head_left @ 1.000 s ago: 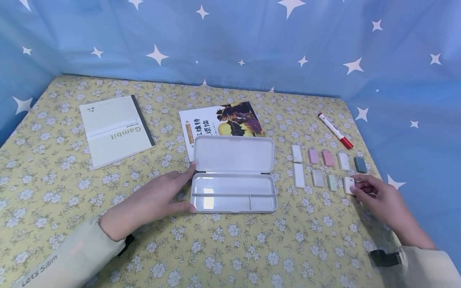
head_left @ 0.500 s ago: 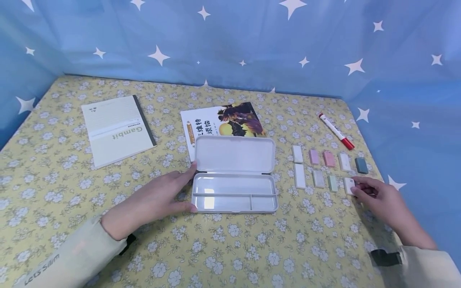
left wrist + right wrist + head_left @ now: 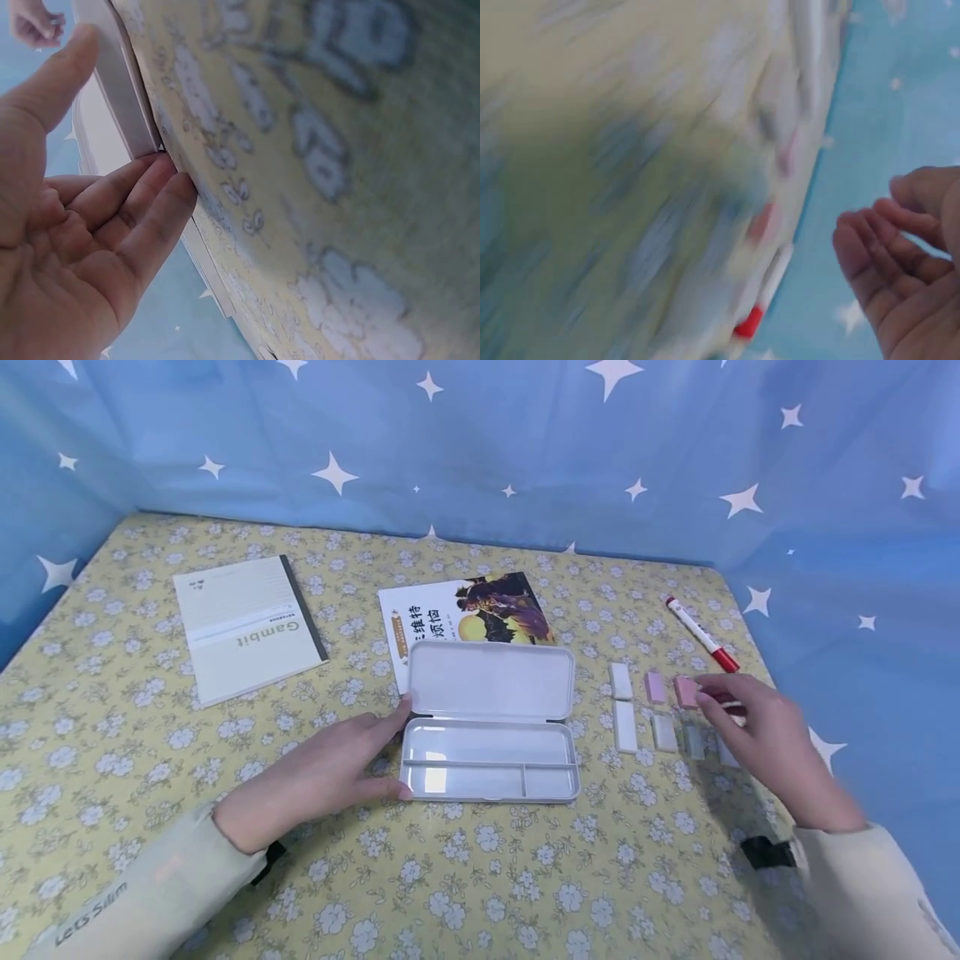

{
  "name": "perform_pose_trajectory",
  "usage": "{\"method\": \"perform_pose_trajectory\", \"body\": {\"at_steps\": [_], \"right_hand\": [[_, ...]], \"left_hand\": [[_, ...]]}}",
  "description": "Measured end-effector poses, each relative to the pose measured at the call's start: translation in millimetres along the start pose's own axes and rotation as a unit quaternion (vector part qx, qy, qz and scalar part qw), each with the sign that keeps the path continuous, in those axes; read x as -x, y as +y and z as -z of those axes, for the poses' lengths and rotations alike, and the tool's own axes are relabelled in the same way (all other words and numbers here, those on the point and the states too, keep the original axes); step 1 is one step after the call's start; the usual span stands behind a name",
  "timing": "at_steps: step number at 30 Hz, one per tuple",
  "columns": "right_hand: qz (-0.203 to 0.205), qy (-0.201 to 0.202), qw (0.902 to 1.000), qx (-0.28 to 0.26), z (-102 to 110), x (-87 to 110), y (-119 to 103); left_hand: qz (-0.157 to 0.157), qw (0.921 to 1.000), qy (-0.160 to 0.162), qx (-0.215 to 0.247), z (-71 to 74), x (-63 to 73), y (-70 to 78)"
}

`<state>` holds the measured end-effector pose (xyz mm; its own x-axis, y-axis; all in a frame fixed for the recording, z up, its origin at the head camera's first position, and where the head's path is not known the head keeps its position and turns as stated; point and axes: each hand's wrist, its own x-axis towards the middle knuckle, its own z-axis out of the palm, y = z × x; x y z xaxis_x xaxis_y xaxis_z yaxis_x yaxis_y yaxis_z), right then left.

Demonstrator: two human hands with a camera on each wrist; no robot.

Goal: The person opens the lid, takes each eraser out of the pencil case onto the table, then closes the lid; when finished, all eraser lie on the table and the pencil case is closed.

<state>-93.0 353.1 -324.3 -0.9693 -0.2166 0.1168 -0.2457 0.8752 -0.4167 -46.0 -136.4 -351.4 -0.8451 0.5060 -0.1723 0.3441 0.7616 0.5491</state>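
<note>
A pale pencil case lies with its lid raised in the head view, its divided tray facing me. My left hand touches the case's left side, thumb at the front corner and forefinger near the lid; in the left wrist view its fingers are nearly straight. Over the right end of two rows of small erasers hovers my right hand, beside a pink eraser. In the right wrist view its loosely bent fingers hold nothing. It covers the rear row's right end and partly a white eraser.
Behind the case lies a picture-covered book, partly under the lid. A notebook is at the left, a red-capped marker at the right rear. More erasers include a lilac one, a grey one and a green one.
My right hand has left the front-row white eraser and moved away from me and slightly left, over the rear row. The left hand stays at the case.
</note>
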Motion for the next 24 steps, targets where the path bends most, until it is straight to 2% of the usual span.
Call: {"method": "perform_pose_trajectory", "body": {"at_steps": [5,10,14,19,24], "right_hand": [[0.036,-0.039,0.9948,-0.087,-21,-33.4,-33],[0.053,-0.097,0.9763,-0.186,-40,-63.0,-57],[0.035,-0.124,0.9633,-0.235,-49,-79.1,-67],[0.004,-0.141,0.9547,-0.262,-58,-89.5,-71],[-0.013,-0.136,0.9577,-0.253,-62,-91.5,-72]], "left_hand": [[-0.004,1.0,-0.004,-0.004,1.1,0.0,0.0],[-0.001,1.0,-0.004,0.0,-0.1,-0.6,0.1],[0.004,1.0,-0.001,0.001,-1.7,-2.2,-0.9],[0.003,1.0,0.004,0.007,-2.4,-1.4,-0.4],[-0.006,0.9999,0.009,0.004,-2.7,-0.5,0.4]]}}
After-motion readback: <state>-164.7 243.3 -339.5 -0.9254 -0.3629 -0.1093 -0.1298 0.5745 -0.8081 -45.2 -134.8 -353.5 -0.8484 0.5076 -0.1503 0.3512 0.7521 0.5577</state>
